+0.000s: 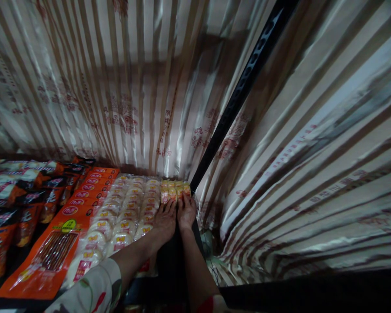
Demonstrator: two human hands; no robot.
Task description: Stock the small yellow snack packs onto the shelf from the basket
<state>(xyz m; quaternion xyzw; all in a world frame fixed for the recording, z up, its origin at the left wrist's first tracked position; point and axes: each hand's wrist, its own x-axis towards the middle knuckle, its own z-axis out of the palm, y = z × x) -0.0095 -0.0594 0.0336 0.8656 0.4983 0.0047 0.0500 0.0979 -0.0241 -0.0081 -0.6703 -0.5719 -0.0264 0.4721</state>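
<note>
At the far right end of the shelf sits a block of small yellow and red packets [169,190] in rows. My left hand [165,218] reaches over the front of these packets, palm down with fingers stretched out and apart. Beside it, my right hand [186,212] rests its outstretched fingers on the right-hand packets, close to the shelf post. Both hands appear to touch the front row. Left of them run rows of clear-wrapped round white snacks [122,228] with red and yellow labels; my left forearm crosses over part of them.
Orange packs [73,213] with dark sticks overlap in a row farther left. Orange-black snack bags [54,195] fill the far left. A slanted black perforated post [228,117] rises at the shelf's right corner. Pleated printed curtains [130,87] hang behind and to the right.
</note>
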